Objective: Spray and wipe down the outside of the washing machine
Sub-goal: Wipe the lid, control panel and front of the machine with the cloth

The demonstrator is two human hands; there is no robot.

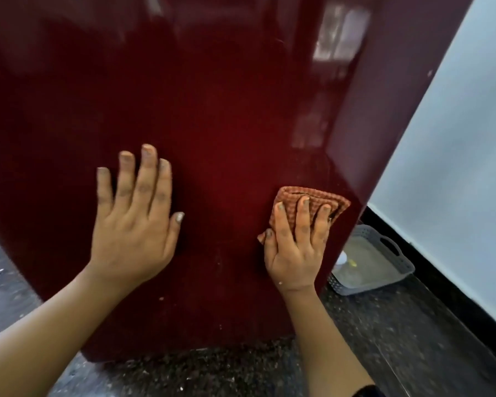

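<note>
The washing machine [212,96] fills most of the view as a glossy dark red panel, seen from close up. My left hand [135,219] lies flat against the panel with fingers spread and holds nothing. My right hand [295,242] presses a folded orange checked cloth [324,197] against the panel near its right edge, low down. The cloth sticks out above my fingertips. No spray bottle is clearly visible.
A grey plastic basket tray [395,253] sits on the floor to the right of the machine, with a small pale object inside it. A dark speckled floor [384,339] runs below. A pale wall [455,138] with a black skirting stands at the right.
</note>
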